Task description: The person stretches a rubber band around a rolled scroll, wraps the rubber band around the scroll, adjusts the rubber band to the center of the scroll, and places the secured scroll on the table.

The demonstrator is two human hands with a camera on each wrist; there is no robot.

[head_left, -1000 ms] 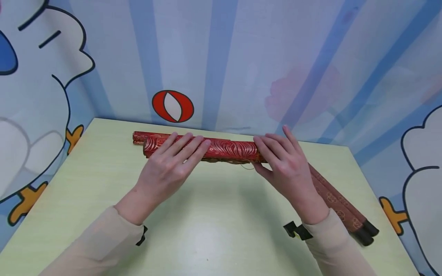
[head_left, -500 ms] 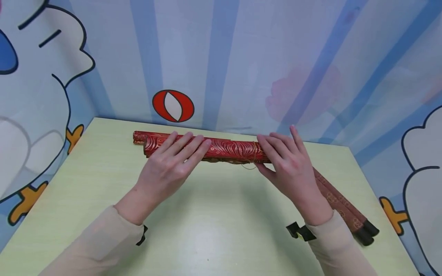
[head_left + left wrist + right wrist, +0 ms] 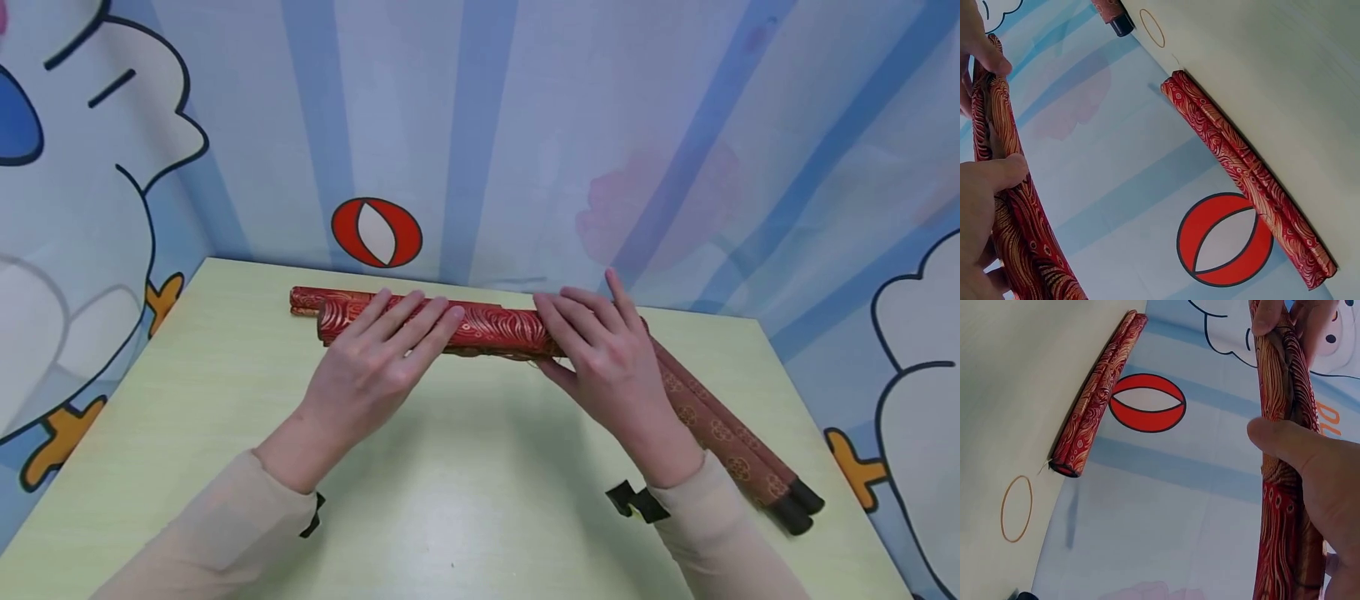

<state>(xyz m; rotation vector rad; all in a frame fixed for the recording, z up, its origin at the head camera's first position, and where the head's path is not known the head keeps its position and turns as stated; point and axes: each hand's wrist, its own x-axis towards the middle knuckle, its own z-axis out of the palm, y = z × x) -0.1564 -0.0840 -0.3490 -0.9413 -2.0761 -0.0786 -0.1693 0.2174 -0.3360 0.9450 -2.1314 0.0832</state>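
A red roll [image 3: 498,331] with gold and dark swirls is held level above the table, made of two parallel tubes side by side. My left hand [image 3: 367,358] grips its left part, fingers over the top and thumb [image 3: 1010,170] underneath. Near the other end my right hand [image 3: 607,358] grips it likewise, its thumb [image 3: 1279,439] pressing the underside and the little finger raised. The far right end of the roll is hidden behind this hand. Behind it, a second red roll [image 3: 303,302] of the same pattern lies at the table's back edge.
Two brown tubes [image 3: 738,446] with gold flowers and black ends lie slanted on the right of the table [image 3: 450,500]. An orange rubber band [image 3: 1016,509] lies flat near the back edge. A printed blue-striped backdrop [image 3: 525,150] rises behind the table.
My right hand slid a little right along the roll, then back left past its earlier place. The left hand and the roll have shifted only slightly right.
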